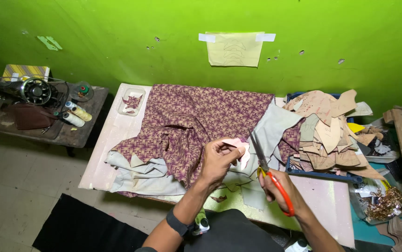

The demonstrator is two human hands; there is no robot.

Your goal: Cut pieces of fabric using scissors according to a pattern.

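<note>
My left hand (216, 161) pinches a small pale pink piece with patterned fabric (241, 148) above the table's near edge. My right hand (278, 189) grips orange-handled scissors (270, 176), their blades raised and touching the piece's right side. Beneath both hands lies a big purple-and-tan patterned cloth (191, 119) backed with grey lining (275, 128), spread over a pale pink table (100, 161). A dark band sits on my left wrist.
A blue tray piled with tan card templates (327, 126) stands at the right. A clear dish of scraps (132, 101) sits at the table's far left. A sewing machine (28, 89) and thread cones (76, 114) rest on a side table. A paper pattern (235, 49) is taped to the green wall.
</note>
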